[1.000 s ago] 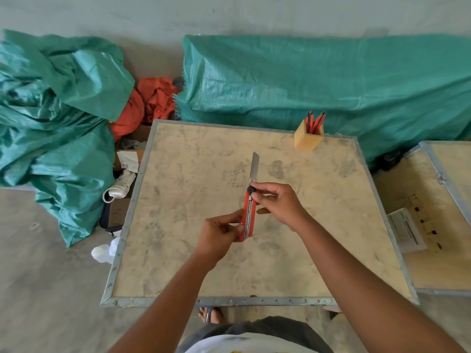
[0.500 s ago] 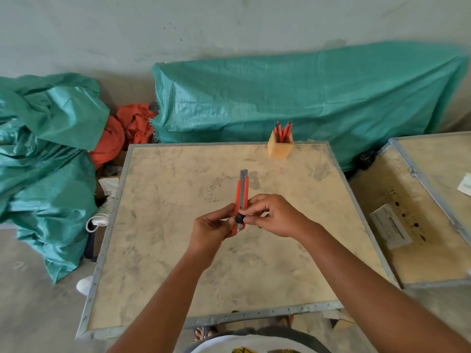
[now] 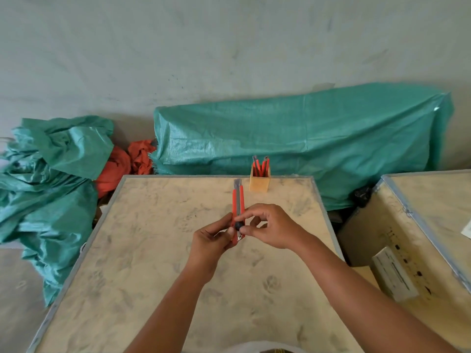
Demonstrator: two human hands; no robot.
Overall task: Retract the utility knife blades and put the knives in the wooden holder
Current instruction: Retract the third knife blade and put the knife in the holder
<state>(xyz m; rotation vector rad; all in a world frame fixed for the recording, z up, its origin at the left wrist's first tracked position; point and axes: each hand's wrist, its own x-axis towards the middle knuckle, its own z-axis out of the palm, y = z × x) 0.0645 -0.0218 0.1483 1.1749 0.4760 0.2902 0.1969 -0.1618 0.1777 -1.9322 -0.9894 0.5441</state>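
Note:
I hold a red utility knife (image 3: pixel 238 200) over the middle of the table, tip pointing away from me. My left hand (image 3: pixel 211 240) grips its lower body. My right hand (image 3: pixel 267 226) pinches the black slider knob low on the handle. The blade is drawn back, with only a short grey tip showing at the top. The wooden holder (image 3: pixel 260 181) stands at the table's far edge, just right of the knife tip, with other red knives (image 3: pixel 260 165) standing in it.
The work surface is a pale crate top with a metal rim (image 3: pixel 328 220). A second crate (image 3: pixel 418 225) stands to the right. Green tarps (image 3: pixel 305 133) and orange cloth (image 3: pixel 122 164) lie behind and to the left, by the wall.
The long blade seen a second ago has slid back into the handle as my right thumb pulled the slider down. My view has tilted upward.

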